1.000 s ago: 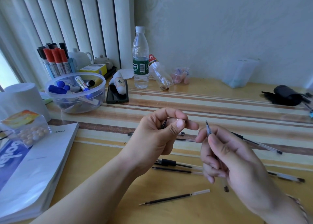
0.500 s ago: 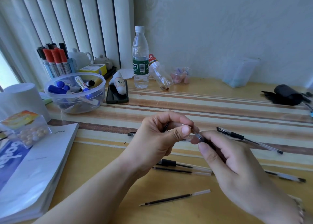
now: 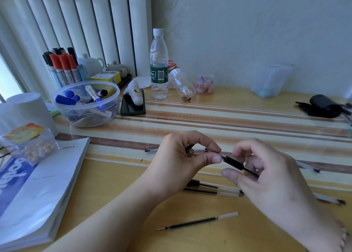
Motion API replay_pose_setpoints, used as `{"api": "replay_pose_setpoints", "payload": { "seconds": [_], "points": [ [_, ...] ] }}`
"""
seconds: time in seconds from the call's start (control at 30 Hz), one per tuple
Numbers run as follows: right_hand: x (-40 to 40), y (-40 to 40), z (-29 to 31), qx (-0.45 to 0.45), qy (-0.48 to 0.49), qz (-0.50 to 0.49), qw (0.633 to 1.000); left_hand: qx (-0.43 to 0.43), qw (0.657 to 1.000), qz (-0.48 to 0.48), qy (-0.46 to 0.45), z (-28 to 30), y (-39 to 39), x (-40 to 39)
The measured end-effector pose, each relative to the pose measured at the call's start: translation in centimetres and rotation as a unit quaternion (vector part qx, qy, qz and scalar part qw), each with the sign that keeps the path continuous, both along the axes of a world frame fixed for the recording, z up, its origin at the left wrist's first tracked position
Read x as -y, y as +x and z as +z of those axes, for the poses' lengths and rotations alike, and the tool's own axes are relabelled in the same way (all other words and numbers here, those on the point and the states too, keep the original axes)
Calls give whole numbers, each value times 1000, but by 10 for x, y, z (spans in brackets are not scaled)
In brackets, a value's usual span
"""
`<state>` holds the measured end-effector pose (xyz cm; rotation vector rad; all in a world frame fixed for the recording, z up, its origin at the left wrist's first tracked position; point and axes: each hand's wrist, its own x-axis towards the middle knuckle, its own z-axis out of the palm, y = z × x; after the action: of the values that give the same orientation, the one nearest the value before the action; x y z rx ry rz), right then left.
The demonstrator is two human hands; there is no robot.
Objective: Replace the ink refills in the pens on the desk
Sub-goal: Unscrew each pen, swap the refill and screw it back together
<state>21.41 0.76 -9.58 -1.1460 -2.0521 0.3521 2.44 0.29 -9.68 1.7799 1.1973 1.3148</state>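
Both hands meet above the middle of the desk (image 3: 247,118), working on one pen. The right hand (image 3: 266,177) pinches the pen (image 3: 235,163) by its black rubbery grip section, thumb below and fingertips above, with the thin dark refill showing through the clear barrel that runs back toward the palm. The left hand (image 3: 182,158) closes thumb and forefinger on the pen's front end, right where the tip meets the grip; what small part it pinches there is too hidden to name, and a dark piece tucked under its curled fingers cannot be identified either.

The pen looks very light, a stiff, smooth plastic tube that would slide in the fingers, so the ribbed black sleeve is the sensible place to hold it. The small front piece probably needs a firm, narrow pinch and a twist rather than force, since thin plastic threads could strip.

Below the grip, toward the person, a spare refill (image 3: 198,221) lies alone: a slim rod, dark with ink over most of its length, clear at one end, likely a little bendy and prone to rolling. Between it and the hands lie two more thin dark pieces (image 3: 209,189), side by side. Beyond the left hand another clear pen (image 3: 152,150) rests on the striped mat.
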Motion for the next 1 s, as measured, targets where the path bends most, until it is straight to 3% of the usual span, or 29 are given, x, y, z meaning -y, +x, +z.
{"api": "replay_pose_setpoints", "payload": {
  "seconds": [0.27,0.4,0.57,0.73,0.83,0.93,1.0],
  "points": [
    [1,1,3,14,19,21,1000,34,999,-9,-29,-1,-1,-1],
    [2,0,1,-47,-21,41,998,42,999,-5,-15,-1,-2,-2],
    [2,1,4,-9,-1,49,999,42,999,-6,-10,-3,-4,-2],
    [2,-1,3,-70,-41,38,996,23,1000,-9,-9,-3,-4,-2],
    [0,4,5,53,59,-14,997,-78,997,17,16,-5,-8,-4],
    [0,7,10,150,157,-42,975,-292,951,42,89,-7,-9,-3],
    [-1,7,8,182,182,-38,966,-344,932,34,109,-8,-9,-1]
  ]
}}
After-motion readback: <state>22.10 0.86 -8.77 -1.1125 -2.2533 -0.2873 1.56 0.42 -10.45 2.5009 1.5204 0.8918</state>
